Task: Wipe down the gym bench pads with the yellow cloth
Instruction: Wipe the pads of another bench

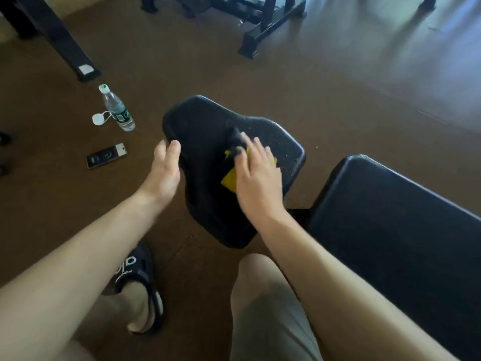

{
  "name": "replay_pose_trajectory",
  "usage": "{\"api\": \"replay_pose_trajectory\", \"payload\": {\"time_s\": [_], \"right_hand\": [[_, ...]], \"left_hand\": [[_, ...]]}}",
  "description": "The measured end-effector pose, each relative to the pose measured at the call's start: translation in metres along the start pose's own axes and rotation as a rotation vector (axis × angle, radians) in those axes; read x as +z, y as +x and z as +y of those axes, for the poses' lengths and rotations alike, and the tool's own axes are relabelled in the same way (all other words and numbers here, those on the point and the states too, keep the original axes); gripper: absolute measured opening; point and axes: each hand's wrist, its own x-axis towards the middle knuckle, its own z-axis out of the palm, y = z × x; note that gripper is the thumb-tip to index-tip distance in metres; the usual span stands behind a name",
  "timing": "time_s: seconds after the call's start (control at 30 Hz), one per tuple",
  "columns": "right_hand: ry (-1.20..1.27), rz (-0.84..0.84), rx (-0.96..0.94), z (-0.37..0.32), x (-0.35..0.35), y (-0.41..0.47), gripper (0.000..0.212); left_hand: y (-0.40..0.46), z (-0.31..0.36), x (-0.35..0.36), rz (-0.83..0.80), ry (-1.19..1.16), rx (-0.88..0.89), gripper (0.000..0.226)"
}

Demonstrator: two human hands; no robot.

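Observation:
A black seat pad [208, 131] of the gym bench lies in the middle of the view. The longer black back pad [390, 225] runs off to the lower right. My right hand [257, 175] presses flat on the yellow cloth [229, 179] on top of the seat pad, fingers spread; most of the cloth is hidden under the palm. My left hand [165, 170] is at the seat pad's left edge, fingers relaxed and holding nothing; whether it touches the pad is unclear.
On the brown floor to the left stand a water bottle [117, 108] with a loose white cap [98, 119] and a phone [105, 155]. Black machine frames [263, 24] stand at the back. My slippered foot [140, 287] and knee are below.

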Motion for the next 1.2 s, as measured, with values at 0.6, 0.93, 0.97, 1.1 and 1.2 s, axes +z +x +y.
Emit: {"api": "replay_pose_trajectory", "payload": {"time_s": [0.6, 0.93, 0.97, 1.1, 1.2], "right_hand": [[-0.394, 0.170, 0.075, -0.003, 0.050, 0.078, 0.056], [-0.457, 0.153, 0.081, 0.011, 0.060, 0.000, 0.057], [-0.428, 0.163, 0.132, 0.014, 0.055, 0.019, 0.056], [-0.361, 0.162, 0.281, 0.013, 0.048, 0.049, 0.057], [-0.387, 0.150, 0.240, 0.011, 0.063, -0.011, 0.059]], "left_hand": [[0.048, 0.004, 0.039, 0.197, -0.309, -0.096, 0.074], [0.045, 0.010, 0.039, 0.189, -0.300, -0.106, 0.068], [0.045, 0.009, 0.039, 0.187, -0.304, -0.121, 0.067], [0.045, 0.010, 0.039, 0.199, -0.291, -0.127, 0.065], [0.045, 0.009, 0.039, 0.191, -0.300, -0.136, 0.066]]}}
